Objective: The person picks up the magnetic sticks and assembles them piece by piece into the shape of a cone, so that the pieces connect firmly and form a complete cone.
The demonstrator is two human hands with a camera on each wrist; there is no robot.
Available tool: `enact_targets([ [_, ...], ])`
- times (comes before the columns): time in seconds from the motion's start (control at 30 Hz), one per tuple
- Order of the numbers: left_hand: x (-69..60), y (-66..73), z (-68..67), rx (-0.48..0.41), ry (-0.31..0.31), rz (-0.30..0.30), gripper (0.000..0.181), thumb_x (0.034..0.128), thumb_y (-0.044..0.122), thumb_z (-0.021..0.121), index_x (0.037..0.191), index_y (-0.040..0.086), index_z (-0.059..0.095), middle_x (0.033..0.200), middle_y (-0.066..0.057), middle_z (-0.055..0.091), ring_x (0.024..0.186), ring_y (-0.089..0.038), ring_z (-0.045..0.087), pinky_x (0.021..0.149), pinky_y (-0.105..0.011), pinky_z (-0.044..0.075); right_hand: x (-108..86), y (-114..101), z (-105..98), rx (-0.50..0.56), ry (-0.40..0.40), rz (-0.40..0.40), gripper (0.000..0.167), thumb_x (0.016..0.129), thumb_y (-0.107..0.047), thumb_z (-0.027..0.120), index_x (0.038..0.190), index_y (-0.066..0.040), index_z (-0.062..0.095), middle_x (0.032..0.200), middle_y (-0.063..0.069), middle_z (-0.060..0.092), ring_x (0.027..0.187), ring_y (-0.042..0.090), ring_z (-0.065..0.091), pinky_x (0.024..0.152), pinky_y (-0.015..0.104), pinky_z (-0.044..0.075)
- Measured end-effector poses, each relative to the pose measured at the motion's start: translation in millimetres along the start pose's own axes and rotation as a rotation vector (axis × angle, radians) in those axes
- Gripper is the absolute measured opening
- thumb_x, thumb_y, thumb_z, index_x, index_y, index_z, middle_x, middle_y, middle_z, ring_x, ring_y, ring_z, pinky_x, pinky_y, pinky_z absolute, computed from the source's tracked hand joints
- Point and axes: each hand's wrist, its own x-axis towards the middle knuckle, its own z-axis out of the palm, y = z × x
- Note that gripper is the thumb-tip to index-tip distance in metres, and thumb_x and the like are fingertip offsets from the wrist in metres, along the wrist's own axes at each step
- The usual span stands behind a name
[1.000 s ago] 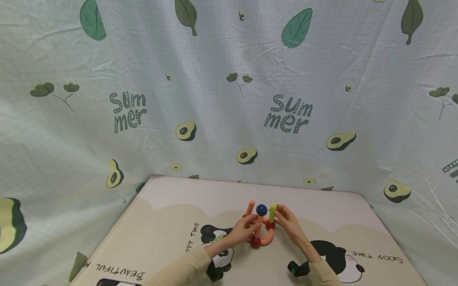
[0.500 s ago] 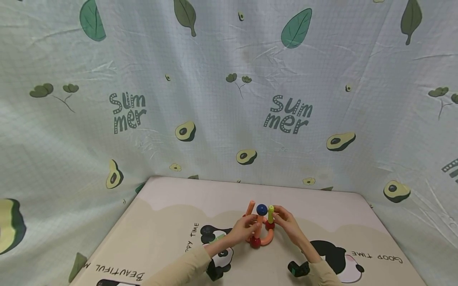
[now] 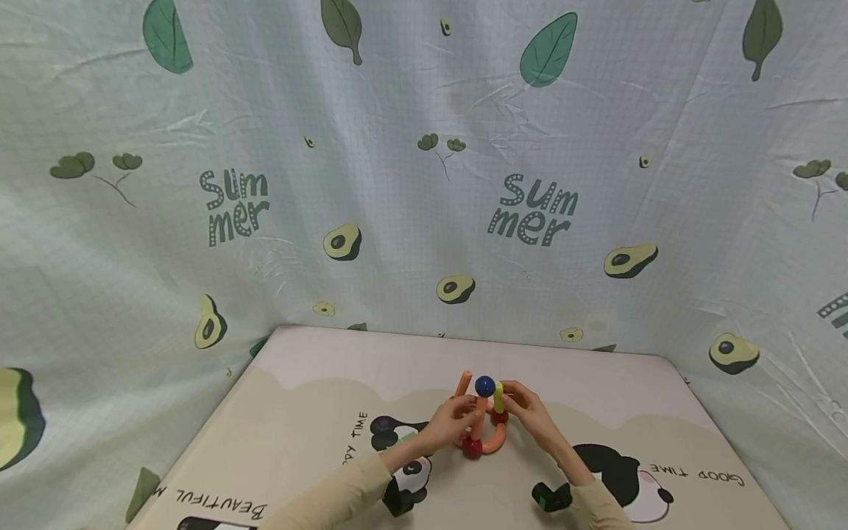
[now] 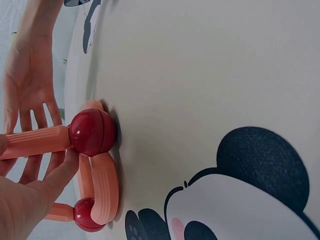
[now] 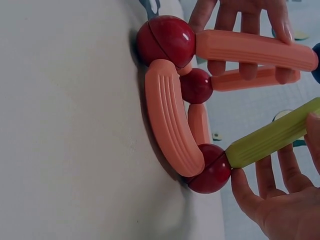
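Note:
A magnetic building-toy frame stands on the table: curved orange rods (image 5: pixel 172 120) join red balls (image 5: pixel 165 42) in a ring. My left hand (image 3: pixel 453 425) pinches an upright orange rod (image 4: pixel 40 142), which rises from the front red ball and has a blue ball (image 3: pixel 485 386) on top. With its thumb and fingers, my right hand (image 3: pixel 535 421) holds a yellow-green rod (image 5: pixel 275 132) whose lower end touches the right red ball (image 5: pixel 210 170). That rod leans towards the blue ball. Another orange rod (image 3: pixel 463 383) stands at the back left, untouched.
The table (image 3: pixel 318 368) has a printed cover with pandas and lettering. A small black item (image 3: pixel 551 497) lies by my right forearm. Behind the table hangs a patterned curtain (image 3: pixel 397 184).
My right hand has moved slightly left, tilting the top of the yellow-green rod towards the blue ball. My left hand keeps its hold on the orange rod.

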Motion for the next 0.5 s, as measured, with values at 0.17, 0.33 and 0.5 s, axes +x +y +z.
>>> enact_targets([
  [0.17,1.5,-0.7,-0.4,0.01,0.0,-0.002,0.029,0.0907,0.016,0.05,0.116,0.004,0.055,0.112,-0.016,0.057,0.098,-0.026,0.057,0.071,-0.036,0.052,0.1,-0.2,1.2,-0.019,-0.01,-0.023,0.034,0.09,-0.019,0.051,0.119,-0.001,0.049,0.112,0.017,0.054,0.099,0.016,0.052,0.086,0.036,0.043],
  [0.33,2.0,-1.2,-0.7,-0.013,0.002,-0.003,0.028,0.091,0.016,0.049,0.116,0.005,0.055,0.113,-0.015,0.057,0.099,-0.027,0.057,0.071,-0.039,0.052,0.3,0.0,3.1,-0.041,0.002,-0.021,0.032,0.089,-0.018,0.052,0.117,-0.002,0.051,0.112,0.016,0.056,0.099,0.013,0.052,0.091,0.042,0.041],
  [0.5,1.3,-2.6,-0.8,-0.028,-0.006,0.013,0.028,0.0911,0.015,0.048,0.116,0.003,0.054,0.11,-0.017,0.058,0.094,-0.024,0.058,0.07,-0.039,0.052,0.6,0.4,5.0,-0.066,0.0,-0.019,0.031,0.089,-0.017,0.052,0.116,-0.002,0.052,0.113,0.016,0.056,0.099,0.01,0.052,0.095,0.047,0.037],
])
